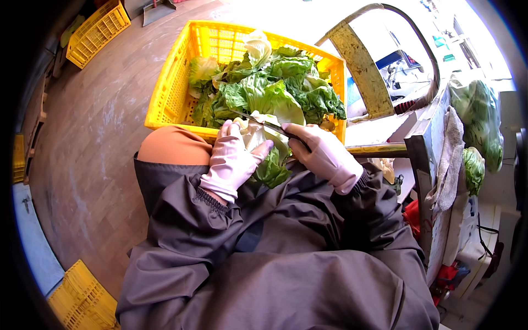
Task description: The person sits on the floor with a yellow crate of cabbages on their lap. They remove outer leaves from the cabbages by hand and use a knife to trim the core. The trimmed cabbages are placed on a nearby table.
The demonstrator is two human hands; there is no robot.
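Note:
My left hand (237, 159), in a pale pink glove, grips a head of lettuce (272, 165) low over my lap, its pale base turned up and away from me. In my right hand (319, 152), gloved the same way, is a knife (264, 122); its thin dark blade lies across the lettuce's pale base, tip pointing left. Just beyond both hands stands a yellow plastic crate (167, 95) at my knees. Loose green lettuce leaves (264, 90) heap up inside it, with a paler piece (258, 47) on top.
A metal-framed chair (363, 70) and a table edge (416, 136) stand close on my right. A grey cloth (447, 165) and bagged greens (476, 115) hang there. More yellow crates (99, 33) sit on the wood-patterned floor (103, 123), with a dustpan (158, 11) at the far left.

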